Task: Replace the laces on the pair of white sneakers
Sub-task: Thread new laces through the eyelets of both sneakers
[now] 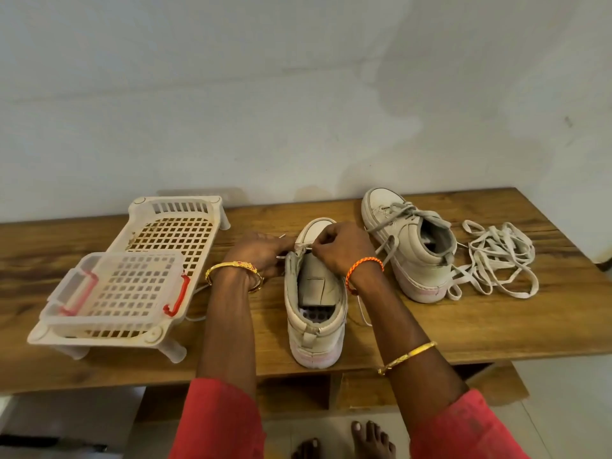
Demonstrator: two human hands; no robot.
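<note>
We are threading a lace (299, 250) through the near sneaker (314, 313); both hands, left (261, 251) and right (341, 248), are pinching it. Next, we judge, comes pulling it through evenly.

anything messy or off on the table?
Mainly the loose laces: a tangled heap at the table's right end, beside the far sneaker, whose grey lace hangs undone. Both hands pinch the lace at the near sneaker. No visible damage or spills.
</note>
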